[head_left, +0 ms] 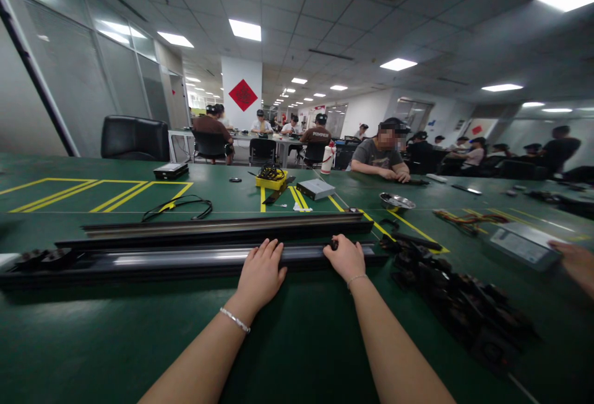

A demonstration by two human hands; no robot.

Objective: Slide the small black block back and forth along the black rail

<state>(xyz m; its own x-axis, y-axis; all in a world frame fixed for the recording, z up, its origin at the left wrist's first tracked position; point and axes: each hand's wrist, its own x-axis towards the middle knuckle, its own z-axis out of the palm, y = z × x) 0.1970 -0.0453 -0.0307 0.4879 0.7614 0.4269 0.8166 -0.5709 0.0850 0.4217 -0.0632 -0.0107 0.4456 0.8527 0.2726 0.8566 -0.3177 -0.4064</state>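
A long black rail [176, 260] with a shiny inner channel lies lengthwise across the green table in front of me. My left hand [262, 271] rests flat on its near edge, fingers stretched out. Near the rail's right end, my right hand [346, 258] is closed in a pinch on a small black part [334, 244], whose exact kind is mostly hidden by the fingers. Behind lies a second long black rail [223, 226], roughly parallel. Several black parts [46, 258] sit at the first rail's left end. To the right spreads a heap of black parts [455, 299], blurred.
On the right, another person's hand [575, 262] touches a grey metal box [524, 244]. A metal bowl [396, 202], a yellow box with black cables [270, 177], a silver box [315, 189] and a loose black cable [199, 211] lie farther back. A person [383, 150] sits across the table.
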